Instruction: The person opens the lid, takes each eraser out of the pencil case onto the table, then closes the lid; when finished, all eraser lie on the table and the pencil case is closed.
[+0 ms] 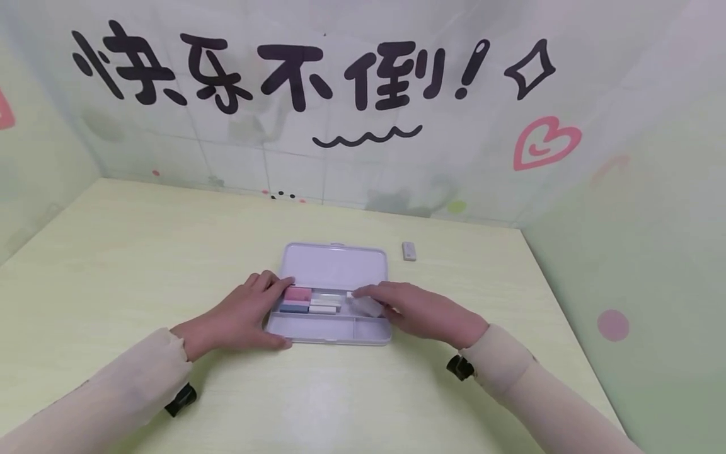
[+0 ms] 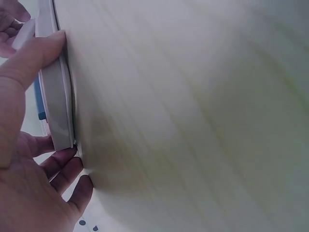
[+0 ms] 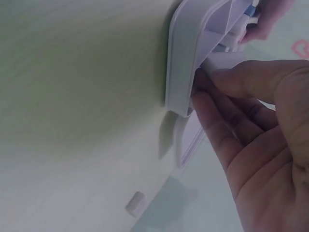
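Observation:
A pale lavender pencil case (image 1: 309,326) lies on the table with its lid (image 1: 334,265) folded back. My left hand (image 1: 241,315) grips its left end, thumb at the front corner and fingers round the far side. Inside the back compartment are a pink eraser (image 1: 297,294), a blue one (image 1: 293,309) and several white or clear ones. Over the right part of that compartment, my right hand (image 1: 422,310) pinches a white eraser (image 3: 224,59) between thumb and fingers. The fingertips reach inside the case's rim and are partly hidden by its wall.
A small whitish eraser (image 1: 409,251) lies alone on the table, behind and to the right of the case. The front tray has a divider near its right end. A printed wall (image 1: 363,176) rises behind the table, with side walls left and right.

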{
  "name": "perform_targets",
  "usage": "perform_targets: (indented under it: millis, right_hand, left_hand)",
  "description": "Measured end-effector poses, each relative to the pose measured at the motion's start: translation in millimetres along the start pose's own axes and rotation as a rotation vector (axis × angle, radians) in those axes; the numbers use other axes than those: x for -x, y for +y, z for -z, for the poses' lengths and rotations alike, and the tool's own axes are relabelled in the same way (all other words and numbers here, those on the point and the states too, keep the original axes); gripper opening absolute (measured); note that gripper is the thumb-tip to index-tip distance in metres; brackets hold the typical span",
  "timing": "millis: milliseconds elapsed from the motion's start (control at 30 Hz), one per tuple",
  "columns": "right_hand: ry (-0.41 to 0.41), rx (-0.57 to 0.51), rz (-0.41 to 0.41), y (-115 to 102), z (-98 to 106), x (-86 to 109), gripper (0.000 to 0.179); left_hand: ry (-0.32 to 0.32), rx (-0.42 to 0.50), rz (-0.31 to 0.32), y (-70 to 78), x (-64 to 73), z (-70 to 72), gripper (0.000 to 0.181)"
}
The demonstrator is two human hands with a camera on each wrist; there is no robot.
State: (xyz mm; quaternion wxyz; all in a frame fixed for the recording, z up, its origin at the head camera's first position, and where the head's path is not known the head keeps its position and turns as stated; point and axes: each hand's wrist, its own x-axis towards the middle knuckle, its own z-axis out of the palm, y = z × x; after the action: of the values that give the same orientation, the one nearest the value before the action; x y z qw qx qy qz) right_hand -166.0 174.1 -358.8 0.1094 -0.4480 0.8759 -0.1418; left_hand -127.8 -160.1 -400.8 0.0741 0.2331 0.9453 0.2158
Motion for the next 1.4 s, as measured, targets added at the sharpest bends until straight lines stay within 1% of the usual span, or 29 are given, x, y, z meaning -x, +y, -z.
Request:
perform_targets:
  millis: [133, 233, 367, 533, 667, 867, 1133, 1267, 1400]
  right_hand:
    - [0.036, -0.243, -0.063, 7, 1, 5.1, 0.052]
    - [0.061, -0.379, -0.11, 8, 1, 8.2, 0.057]
    - [0.104, -0.49, -0.147, 11, 1, 13.0, 0.057]
    - [0.173, -0.583, -0.212, 21, 1, 18.2, 0.057]
    - [0.229, -0.601, -0.268, 36, 4, 22.5, 0.058]
    - [0.301, -0.57, -0.35, 65, 8, 27.4, 0.058]
    - [0.32, -0.539, -0.489, 104, 11, 33.8, 0.058]
    - [0.33, -0.517, -0.531, 118, 10, 33.4, 0.058]
    - [0.328, -0.497, -0.554, 129, 10, 30.9, 0.058]
  left_hand:
    - [-0.001, 0.002, 0.0, -0.1, -0.9, -1.8, 0.106]
    - [0.002, -0.002, -0.002, -1.2, -0.7, -3.1, 0.107]
    - [0.006, -0.006, -0.01, -1.7, -0.8, -4.1, 0.107]
    - [0.009, -0.002, -0.018, -1.6, -0.6, -4.0, 0.107]
    - [0.018, -0.005, -0.028, -1.5, -0.3, -3.9, 0.106]
    - [0.018, -0.004, -0.028, -1.3, 1.3, -3.1, 0.105]
    - [0.008, -0.003, -0.018, -1.0, 2.1, -3.6, 0.106]
    - [0.01, -0.007, -0.016, -0.6, 1.9, -3.9, 0.106]
    - [0.014, -0.007, -0.016, 0.0, 2.4, -3.2, 0.105]
